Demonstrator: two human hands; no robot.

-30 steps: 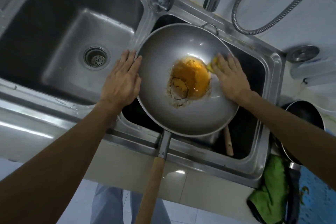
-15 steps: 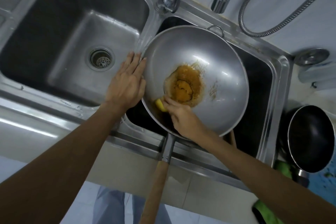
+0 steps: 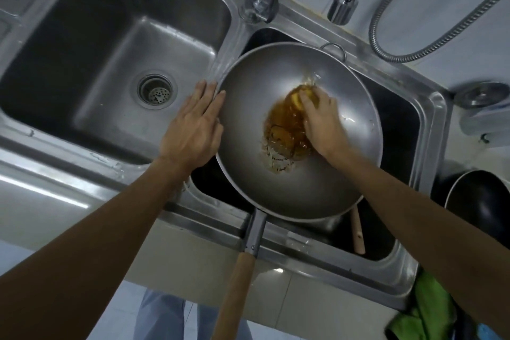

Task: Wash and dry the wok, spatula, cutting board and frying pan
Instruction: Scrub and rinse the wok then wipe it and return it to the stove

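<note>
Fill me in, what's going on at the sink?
A person is scrubbing a round grey metal wok with a wooden handle over the right basin of a stainless steel double sink. The right hand holds a yellow sponge in the brown greasy water at the wok's bottom. The left hand lies flat against the wok's left rim. A black frying pan sits untouched to the right.

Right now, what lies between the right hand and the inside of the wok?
A yellow sponge, which the right hand grips and presses on the wok, in brown greasy water. The head view shows it.
</note>
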